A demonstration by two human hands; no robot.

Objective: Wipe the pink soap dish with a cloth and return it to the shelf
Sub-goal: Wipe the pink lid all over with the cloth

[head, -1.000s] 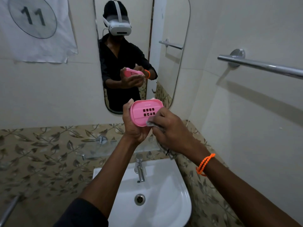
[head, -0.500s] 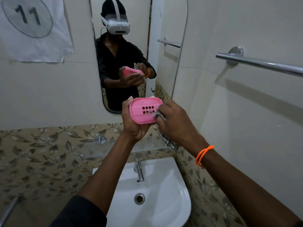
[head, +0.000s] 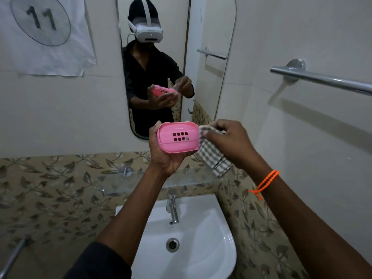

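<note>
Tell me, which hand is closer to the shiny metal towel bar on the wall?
The right hand. It holds the grey checked cloth below and left of the metal towel bar. The left hand, gripping the pink plastic soap dish, is farther left.

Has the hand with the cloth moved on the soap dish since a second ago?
Yes. The right hand with the cloth has slid from the soap dish's lower face to its right end, towards the towel bar.
</note>
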